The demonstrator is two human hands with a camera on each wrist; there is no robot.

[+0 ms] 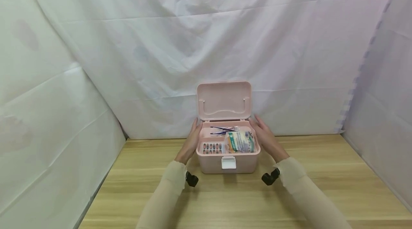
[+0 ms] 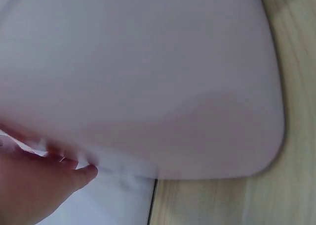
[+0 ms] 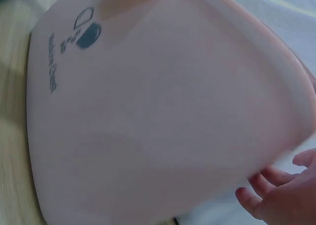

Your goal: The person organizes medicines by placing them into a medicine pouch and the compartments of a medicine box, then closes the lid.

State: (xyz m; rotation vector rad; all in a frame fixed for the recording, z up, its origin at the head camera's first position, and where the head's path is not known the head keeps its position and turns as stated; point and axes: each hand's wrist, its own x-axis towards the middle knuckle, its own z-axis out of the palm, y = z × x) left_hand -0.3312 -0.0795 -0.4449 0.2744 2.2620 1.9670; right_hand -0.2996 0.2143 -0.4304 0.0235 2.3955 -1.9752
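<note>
A pink medicine chest stands on the table with its lid raised at the back and a white latch in front. My left hand lies along its left side, fingers toward the rear corner. Against the opposite side rests my right hand, with fingertips at the rear edge in the right wrist view. Inside are a sheet of press-on nails, a clear packet with a green-and-white label and thin dark sticks. Parts of the left fingers are hidden behind the chest in the left wrist view.
The wooden table runs back to a white cloth hanging behind the chest. More white cloth walls the left and right sides. Black wrist cameras sit below both hands, near the chest's front corners.
</note>
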